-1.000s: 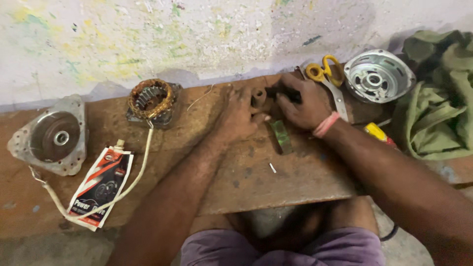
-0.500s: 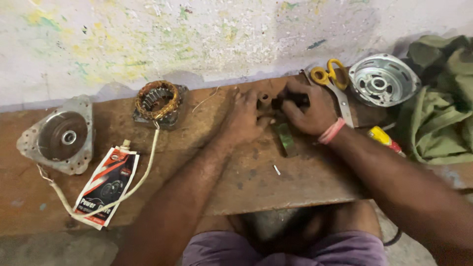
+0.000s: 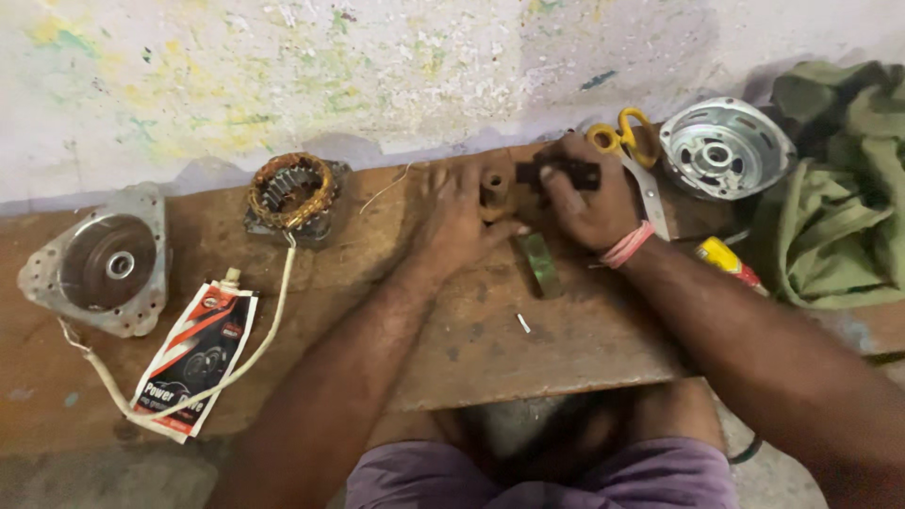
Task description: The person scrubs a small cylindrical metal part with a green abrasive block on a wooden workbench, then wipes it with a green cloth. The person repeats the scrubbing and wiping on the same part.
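Gripping a small cylinder (image 3: 494, 191) (both hands (image 3: 462, 215)).

yellow scissors (image 3: 624, 138), olive cloth (image 3: 839, 188)

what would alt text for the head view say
Seen from above, a person's left hand steadies a small brown metal cylinder on a worn wooden board while the right hand holds a dark metal part against it. Around them lie a copper-wound stator, yellow-handled scissors and a silver round motor cover.
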